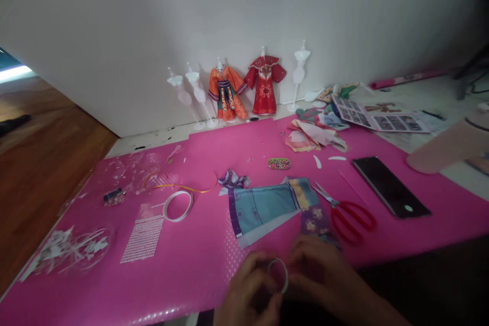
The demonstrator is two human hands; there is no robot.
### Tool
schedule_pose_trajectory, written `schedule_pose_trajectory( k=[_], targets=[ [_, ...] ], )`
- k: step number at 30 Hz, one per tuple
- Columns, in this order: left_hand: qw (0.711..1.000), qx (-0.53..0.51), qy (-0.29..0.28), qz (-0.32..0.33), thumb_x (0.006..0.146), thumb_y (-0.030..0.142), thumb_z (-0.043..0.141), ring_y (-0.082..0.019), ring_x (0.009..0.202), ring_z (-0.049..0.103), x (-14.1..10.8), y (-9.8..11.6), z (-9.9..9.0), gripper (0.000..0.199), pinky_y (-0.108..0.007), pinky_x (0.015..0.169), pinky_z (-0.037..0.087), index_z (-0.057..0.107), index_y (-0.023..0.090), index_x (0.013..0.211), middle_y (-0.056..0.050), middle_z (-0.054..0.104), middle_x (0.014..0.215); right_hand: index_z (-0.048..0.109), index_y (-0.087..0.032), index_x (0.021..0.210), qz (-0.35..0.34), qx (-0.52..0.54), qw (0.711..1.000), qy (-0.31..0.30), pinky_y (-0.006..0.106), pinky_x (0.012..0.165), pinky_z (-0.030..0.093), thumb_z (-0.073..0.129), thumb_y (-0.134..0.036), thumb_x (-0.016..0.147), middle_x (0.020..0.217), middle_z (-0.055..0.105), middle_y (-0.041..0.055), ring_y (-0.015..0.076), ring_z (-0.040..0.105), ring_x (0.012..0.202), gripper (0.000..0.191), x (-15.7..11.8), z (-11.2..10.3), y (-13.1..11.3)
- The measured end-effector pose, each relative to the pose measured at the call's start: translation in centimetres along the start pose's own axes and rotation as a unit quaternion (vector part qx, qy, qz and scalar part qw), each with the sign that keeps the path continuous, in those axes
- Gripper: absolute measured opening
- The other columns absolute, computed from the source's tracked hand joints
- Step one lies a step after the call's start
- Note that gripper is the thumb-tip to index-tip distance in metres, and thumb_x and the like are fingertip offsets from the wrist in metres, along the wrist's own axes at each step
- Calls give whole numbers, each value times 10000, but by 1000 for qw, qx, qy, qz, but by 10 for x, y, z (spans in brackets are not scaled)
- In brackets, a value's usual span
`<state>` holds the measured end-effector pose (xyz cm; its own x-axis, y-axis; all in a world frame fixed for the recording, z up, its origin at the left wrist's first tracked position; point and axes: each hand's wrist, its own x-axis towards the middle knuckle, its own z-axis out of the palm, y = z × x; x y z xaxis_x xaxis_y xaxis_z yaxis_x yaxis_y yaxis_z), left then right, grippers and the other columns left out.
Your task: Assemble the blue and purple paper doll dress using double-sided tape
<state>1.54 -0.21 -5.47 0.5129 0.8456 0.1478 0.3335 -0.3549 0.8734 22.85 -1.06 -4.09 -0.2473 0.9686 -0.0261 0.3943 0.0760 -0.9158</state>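
Observation:
My left hand (248, 288) is wrapped round a small roll of white tape (284, 274) at the table's front edge. Close against the roll's right side is my right hand (324, 272), its fingers pinched together; what they hold, if anything, is hidden. Just beyond both hands lies a teal piece of doll clothing (263, 209) with a purple border. A purple flowered cloth (314, 220) is beside it. Red-handled scissors (351, 216) rest to the right of the cloth, blades pointing away. A larger tape roll (165, 210) lies flat to the left.
A dark phone (389, 186) and a pink bottle (449, 145) stand at right. Rhinestone sheet (142, 238), plastic scraps (76, 249) and an orange ribbon (191, 189) are at left. Dressed doll mannequins (264, 84) line the wall, near fabric scraps (315, 135).

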Motion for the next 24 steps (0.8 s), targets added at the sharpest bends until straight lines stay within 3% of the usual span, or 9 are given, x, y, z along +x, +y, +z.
schedule_pose_trajectory(
  k=[6, 9, 13, 16, 20, 24],
  targets=[
    [1000, -17, -13, 1, 786, 116, 598, -225, 1028, 642, 3, 1, -2, 123, -320, 832, 530, 585, 237, 802, -54, 636, 1135, 625, -208, 781, 15, 33, 999, -2, 288, 694, 461, 679, -287, 854, 807, 657, 1, 165, 609, 762, 120, 2, -4, -1],
    [1000, 12, 2, -20, 830, 151, 586, -230, 1069, 637, 6, 3, -9, 94, -335, 874, 524, 591, 238, 794, -62, 641, 1172, 642, -203, 901, -29, -53, 997, 40, 336, 775, 482, 594, -221, 890, 912, 678, 40, 200, 615, 871, 53, 6, -14, 11],
    [995, 85, 5, -49, 900, 190, 531, -262, 1208, 579, 14, -1, -19, 116, -433, 1003, 481, 594, 241, 816, -80, 632, 1254, 669, -177, 1068, -91, -287, 944, 132, 478, 891, 434, 513, -158, 909, 1077, 677, 112, 284, 572, 1017, 224, 18, -30, 34],
    [989, 144, -15, -27, 925, 205, 504, -277, 1294, 515, 25, -8, -23, 111, -540, 1117, 353, 600, 242, 884, -87, 647, 1241, 685, -158, 1114, -109, -405, 897, 141, 518, 886, 427, 478, -137, 902, 1145, 670, 146, 314, 566, 1006, 297, 28, -36, 47],
    [979, 196, -51, -10, 940, 179, 464, -267, 1282, 531, 37, -12, -24, 153, -605, 1157, 240, 606, 236, 941, -79, 678, 1158, 699, -167, 1134, -100, -471, 867, 131, 551, 926, 408, 461, -90, 854, 1270, 627, 154, 351, 527, 1101, 376, 37, -37, 56],
    [976, 208, -55, -8, 940, 171, 452, -255, 1176, 607, 40, -8, -26, 156, -597, 1144, 272, 594, 234, 917, -73, 687, 1106, 701, -182, 1134, -77, -486, 861, 126, 563, 959, 388, 469, -98, 838, 1274, 626, 152, 360, 496, 1154, 386, 37, -38, 61]
  ],
)
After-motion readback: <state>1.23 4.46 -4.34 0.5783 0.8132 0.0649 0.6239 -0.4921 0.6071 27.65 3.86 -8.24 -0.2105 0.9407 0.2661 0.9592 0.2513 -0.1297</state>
